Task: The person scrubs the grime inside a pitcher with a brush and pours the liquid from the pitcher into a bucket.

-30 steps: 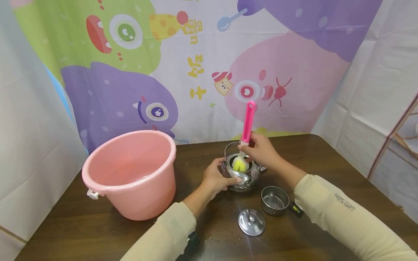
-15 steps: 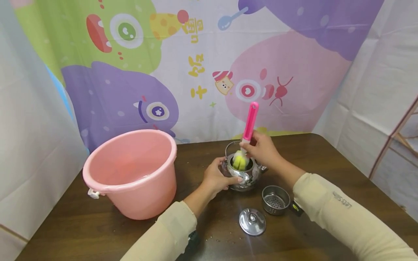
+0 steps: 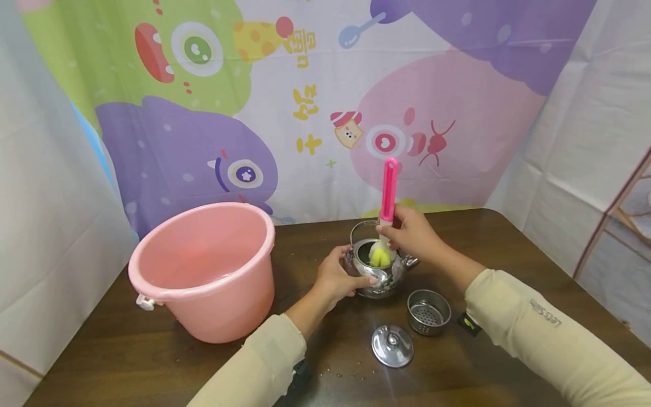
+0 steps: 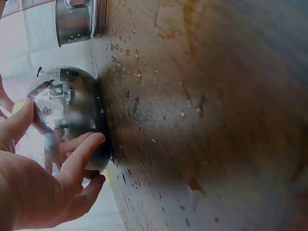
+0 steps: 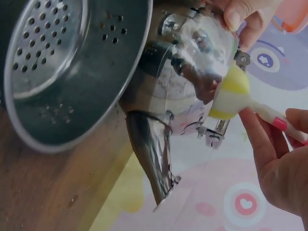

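Note:
A shiny metal teapot (image 3: 390,278) stands uncovered on the table, its spout pointing right. My left hand (image 3: 335,276) grips its left side, thumb across the front; in the left wrist view the fingers (image 4: 77,161) curl round the belly low down. With my right hand (image 3: 413,233) I pinch the white neck of a sponge brush (image 3: 389,189) with a pink handle, held nearly upright. Its yellow and white sponge head (image 5: 235,91) sits in the pot's mouth, toward the spout side. The sponge's lower end is hidden inside the pot.
The pot's lid (image 3: 393,346) lies in front, knob up. Right beside it stands a perforated metal strainer (image 3: 429,314). A large pink bucket (image 3: 224,308) is at the left. Water drops (image 4: 139,77) dot the brown table (image 3: 229,376), which ends at a cartoon-printed curtain (image 3: 325,186).
The sponge has shifted right within the pot's mouth, with my right hand moving slightly right. The handle leaned right half a second ago and is more upright now. My left hand stays put.

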Motion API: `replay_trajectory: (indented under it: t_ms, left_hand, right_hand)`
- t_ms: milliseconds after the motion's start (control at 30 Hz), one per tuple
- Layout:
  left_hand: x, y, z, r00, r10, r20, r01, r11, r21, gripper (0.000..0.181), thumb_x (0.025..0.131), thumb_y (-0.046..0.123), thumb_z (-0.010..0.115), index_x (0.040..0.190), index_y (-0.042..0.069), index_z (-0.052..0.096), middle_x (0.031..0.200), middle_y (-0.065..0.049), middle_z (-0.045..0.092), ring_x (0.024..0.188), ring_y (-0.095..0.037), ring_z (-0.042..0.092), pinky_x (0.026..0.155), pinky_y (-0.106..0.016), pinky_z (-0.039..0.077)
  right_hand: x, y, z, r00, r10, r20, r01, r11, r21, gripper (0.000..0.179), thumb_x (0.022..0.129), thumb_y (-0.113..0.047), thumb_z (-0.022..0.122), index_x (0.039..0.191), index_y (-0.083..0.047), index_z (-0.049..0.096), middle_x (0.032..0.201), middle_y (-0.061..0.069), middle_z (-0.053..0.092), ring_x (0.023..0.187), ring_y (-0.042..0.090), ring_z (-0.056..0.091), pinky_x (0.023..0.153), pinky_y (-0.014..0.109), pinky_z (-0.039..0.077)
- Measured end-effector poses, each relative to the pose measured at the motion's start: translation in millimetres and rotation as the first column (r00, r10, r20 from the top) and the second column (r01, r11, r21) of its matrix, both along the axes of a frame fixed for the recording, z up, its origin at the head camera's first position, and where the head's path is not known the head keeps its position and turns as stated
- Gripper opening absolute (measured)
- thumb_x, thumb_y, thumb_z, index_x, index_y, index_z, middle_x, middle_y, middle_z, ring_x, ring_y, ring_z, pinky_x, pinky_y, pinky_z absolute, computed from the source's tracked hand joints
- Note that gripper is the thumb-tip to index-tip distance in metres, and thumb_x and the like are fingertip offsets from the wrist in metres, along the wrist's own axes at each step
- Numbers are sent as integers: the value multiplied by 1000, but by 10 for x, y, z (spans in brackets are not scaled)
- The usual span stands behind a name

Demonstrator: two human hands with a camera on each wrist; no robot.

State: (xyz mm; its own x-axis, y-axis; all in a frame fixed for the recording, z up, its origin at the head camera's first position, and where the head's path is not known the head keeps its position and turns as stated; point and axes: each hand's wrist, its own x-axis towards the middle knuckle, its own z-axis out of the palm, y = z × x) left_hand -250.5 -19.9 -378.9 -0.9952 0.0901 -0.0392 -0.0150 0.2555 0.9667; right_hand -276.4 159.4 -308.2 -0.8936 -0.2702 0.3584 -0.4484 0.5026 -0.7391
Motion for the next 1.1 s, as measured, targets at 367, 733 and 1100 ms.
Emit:
replay_trajectory:
  t_ms: [367,733,1100]
  left_hand:
    - [-8,-10,-2,1000,-1,12,1,1000,4,85,66,9,92,139,9,48,131,-12,50,84,-25,58,61,-42,60]
    - [-9,-3,-12,1000,-1,0,1,1000,1,85,65,9,92,138,9,49,129,-12,51,77,-24,59,58,-41,59]
    - [-4,-6,-5,1000,-1,9,1,1000,8,85,65,9,92,138,10,48,130,-12,51,83,-25,59,59,-39,59]
  right_hand:
    - [-43,-137,-95,994,-5,106,24,984,-178,26,90,-2,67,112,10,56,92,21,63,81,30,64,61,39,61]
    - [-49,-74,-107,998,-31,-48,29,998,-47,20,88,-1,70,104,8,63,85,18,66,68,31,66,56,35,59]
    - [9,9,-15,999,2,-55,1,998,65,19,89,-2,69,104,8,61,77,14,63,59,25,61,52,34,55]
